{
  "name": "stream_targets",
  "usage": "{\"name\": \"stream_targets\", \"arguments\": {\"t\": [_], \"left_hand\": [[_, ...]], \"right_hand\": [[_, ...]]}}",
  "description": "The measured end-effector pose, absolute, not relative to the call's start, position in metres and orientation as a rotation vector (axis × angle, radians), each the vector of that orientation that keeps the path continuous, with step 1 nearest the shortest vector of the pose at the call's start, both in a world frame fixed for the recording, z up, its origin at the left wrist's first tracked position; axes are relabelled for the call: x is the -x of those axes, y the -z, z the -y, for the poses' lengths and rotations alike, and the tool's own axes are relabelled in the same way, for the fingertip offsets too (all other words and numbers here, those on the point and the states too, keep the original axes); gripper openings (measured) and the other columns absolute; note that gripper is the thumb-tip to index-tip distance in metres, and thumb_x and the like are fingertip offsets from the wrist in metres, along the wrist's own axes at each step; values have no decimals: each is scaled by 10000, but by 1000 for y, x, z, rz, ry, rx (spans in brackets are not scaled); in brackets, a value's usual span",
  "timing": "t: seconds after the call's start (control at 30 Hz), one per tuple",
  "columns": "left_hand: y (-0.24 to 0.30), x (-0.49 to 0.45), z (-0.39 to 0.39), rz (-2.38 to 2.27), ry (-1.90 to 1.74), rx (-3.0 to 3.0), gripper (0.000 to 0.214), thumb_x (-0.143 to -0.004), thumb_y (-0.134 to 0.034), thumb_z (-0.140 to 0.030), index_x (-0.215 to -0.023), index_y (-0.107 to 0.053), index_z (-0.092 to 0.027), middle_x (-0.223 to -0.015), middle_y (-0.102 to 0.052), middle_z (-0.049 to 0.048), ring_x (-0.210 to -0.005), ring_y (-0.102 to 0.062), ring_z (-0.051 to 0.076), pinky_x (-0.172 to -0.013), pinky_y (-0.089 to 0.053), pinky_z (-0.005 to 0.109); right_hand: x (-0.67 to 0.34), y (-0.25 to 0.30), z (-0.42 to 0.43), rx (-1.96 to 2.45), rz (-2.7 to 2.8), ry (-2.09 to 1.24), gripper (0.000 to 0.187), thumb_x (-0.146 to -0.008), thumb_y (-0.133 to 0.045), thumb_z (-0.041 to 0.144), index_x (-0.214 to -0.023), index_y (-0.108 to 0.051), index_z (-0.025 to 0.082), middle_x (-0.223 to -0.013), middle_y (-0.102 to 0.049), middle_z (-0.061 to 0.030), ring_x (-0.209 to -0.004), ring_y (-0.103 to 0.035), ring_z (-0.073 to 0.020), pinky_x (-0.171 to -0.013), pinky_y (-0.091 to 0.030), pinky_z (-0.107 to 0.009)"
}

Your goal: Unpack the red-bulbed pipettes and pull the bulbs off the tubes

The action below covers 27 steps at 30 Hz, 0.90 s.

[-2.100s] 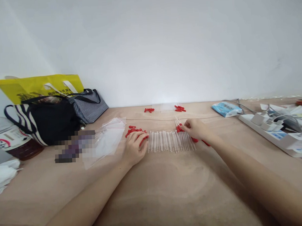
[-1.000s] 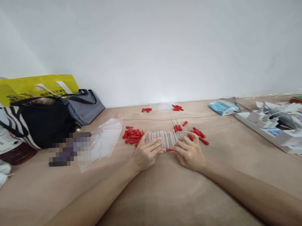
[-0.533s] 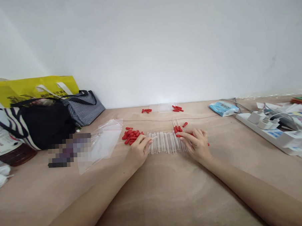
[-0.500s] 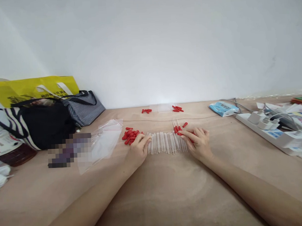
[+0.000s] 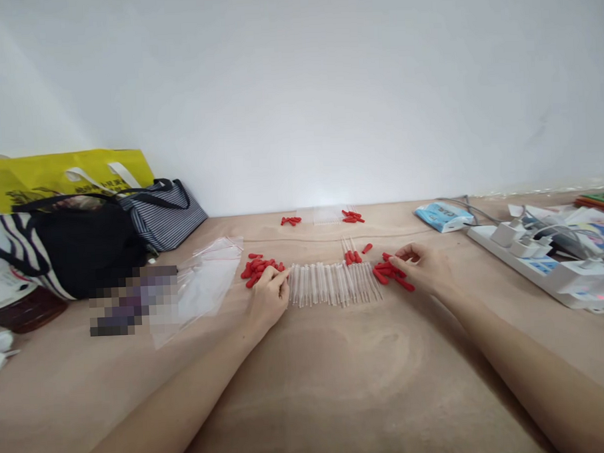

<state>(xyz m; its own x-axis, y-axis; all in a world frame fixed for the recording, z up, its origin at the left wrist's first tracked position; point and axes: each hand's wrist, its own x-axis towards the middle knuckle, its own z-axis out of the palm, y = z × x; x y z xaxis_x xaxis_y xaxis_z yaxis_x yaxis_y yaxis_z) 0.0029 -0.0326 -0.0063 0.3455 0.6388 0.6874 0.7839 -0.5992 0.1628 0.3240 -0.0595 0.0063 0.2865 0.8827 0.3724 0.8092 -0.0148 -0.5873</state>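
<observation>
A row of clear dropper tubes (image 5: 324, 285) lies side by side on the table between my hands. My left hand (image 5: 270, 298) rests at the row's left end, fingers curled together; whatever they hold is hidden. Just behind it is a pile of red rubber bulbs (image 5: 256, 268). At the row's other end, my right hand (image 5: 421, 268) has its fingertips closed on a red rubber bulb (image 5: 387, 257) at the top of a smaller heap. Several tubes fitted with red bulbs (image 5: 352, 256) lie behind the row, and a loose bulb (image 5: 367, 248) sits beside them.
Clear plastic bags (image 5: 204, 284) and a blurred-out item (image 5: 135, 300) lie at left, before a striped bag (image 5: 164, 216) and a black bag (image 5: 92, 245). More tubes (image 5: 326, 215) and bulbs lie by the wall. A power strip (image 5: 544, 266) and blue packet (image 5: 444, 215) stand at right.
My right hand has moved right, off the fitted tubes to the heap of bulbs, which now shows. My left hand stays by the row's left end. The view has shifted slightly.
</observation>
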Motion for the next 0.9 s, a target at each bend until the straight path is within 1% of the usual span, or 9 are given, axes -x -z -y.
{"name": "stream_targets", "arguments": {"t": [0.13,0.2,0.37,0.47,0.57,0.63,0.73,0.83,0.9], "left_hand": [[7,-6,37,1283,1116,2479,233,-770,-439,-146,-900,-630,-119,-691,-520,28,-585,-519,103,-572,-463,218],[7,-7,38,1303,1134,2516,216,-777,-458,-183,-887,-629,-109,-688,-522,26,-553,-515,93,-564,-469,219],[5,-7,39,1352,1212,2578,220,-786,-491,-251,-874,-624,-99,-722,-535,33,-531,-524,78,-554,-482,208],[3,-7,40,1370,1249,2571,217,-796,-485,-266,-875,-620,-115,-733,-540,30,-543,-533,80,-553,-483,208],[2,-6,40,1383,1274,2554,220,-807,-471,-270,-882,-617,-122,-736,-540,26,-547,-530,80,-553,-480,209],[2,-6,39,1392,1275,2548,229,-815,-460,-271,-884,-617,-119,-740,-541,30,-552,-526,84,-555,-476,214],[2,-5,38,1371,1249,2525,231,-822,-450,-274,-879,-620,-129,-773,-555,42,-621,-541,111,-605,-478,244],[-1,-5,39,1287,1219,2458,214,-818,-455,-269,-871,-623,-149,-815,-565,55,-753,-545,159,-718,-468,307],[-4,-4,41,1219,1185,2414,203,-805,-477,-272,-884,-625,-159,-842,-564,62,-808,-529,182,-767,-450,341]], "right_hand": [[-315,-7,62,1771,1638,-15,249,-686,-541,475,-702,-618,238,-678,-639,12,-700,-554,-175,-763,-288,-356],[-312,-8,63,1745,1716,46,234,-688,-539,467,-690,-613,244,-666,-638,19,-704,-550,-177,-784,-269,-374],[-311,-8,65,1710,1845,157,248,-691,-530,475,-648,-599,240,-628,-625,19,-690,-534,-180,-777,-262,-380],[-312,-7,66,1704,1881,188,287,-676,-537,508,-617,-592,232,-652,-633,4,-708,-528,-194,-756,-266,-374],[-314,-8,65,1717,1796,172,305,-711,-500,499,-624,-594,222,-689,-643,-9,-712,-537,-192,-736,-276,-358],[-315,-10,62,1737,1706,130,283,-740,-475,457,-654,-602,219,-697,-646,-4,-667,-543,-169,-715,-287,-339],[-313,-15,51,1767,1656,56,245,-752,-466,406,-691,-612,219,-700,-651,0,-617,-543,-151,-673,-302,-312],[-303,-21,40,1792,1750,47,242,-743,-475,409,-685,-626,229,-710,-658,-10,-716,-561,-186,-682,-299,-319],[-294,-23,36,1804,1827,34,263,-736,-480,434,-658,-628,231,-694,-655,-11,-737,-561,-193,-705,-293,-333]]}}
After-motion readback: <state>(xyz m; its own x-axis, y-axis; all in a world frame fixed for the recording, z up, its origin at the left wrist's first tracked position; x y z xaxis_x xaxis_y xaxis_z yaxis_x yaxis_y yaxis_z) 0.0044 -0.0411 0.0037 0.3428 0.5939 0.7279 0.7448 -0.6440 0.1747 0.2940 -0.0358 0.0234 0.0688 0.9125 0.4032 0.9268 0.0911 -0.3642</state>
